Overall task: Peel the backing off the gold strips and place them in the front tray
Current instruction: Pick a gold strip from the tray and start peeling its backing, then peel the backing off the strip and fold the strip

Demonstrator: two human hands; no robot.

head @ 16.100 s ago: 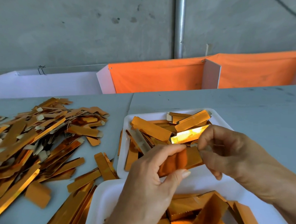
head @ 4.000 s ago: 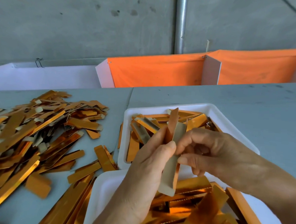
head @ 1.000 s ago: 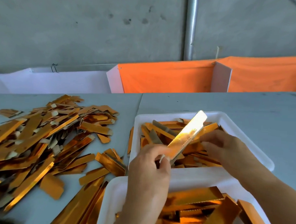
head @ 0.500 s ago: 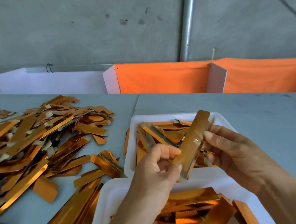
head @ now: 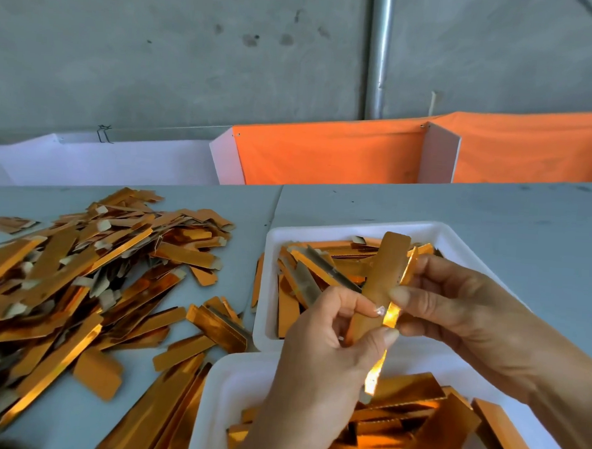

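Fingers (head: 369, 309) of left hand (head: 318, 363) and right hand (head: 455, 308) pinching one gold strip (head: 386, 280) upright above far tray (head: 458, 238), loose heap (head: 80, 264) on table (head: 494, 214) leftward. Risk: foil creasing or tearing under hurried peeling, strip dropping into near tray (head: 231, 385).

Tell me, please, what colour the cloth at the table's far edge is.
The cloth is plain bright orange, seen best in the head view.

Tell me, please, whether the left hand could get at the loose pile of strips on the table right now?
Probably not yet: the left hand is pinching the gold strip; otherwise nothing blocks the pile.
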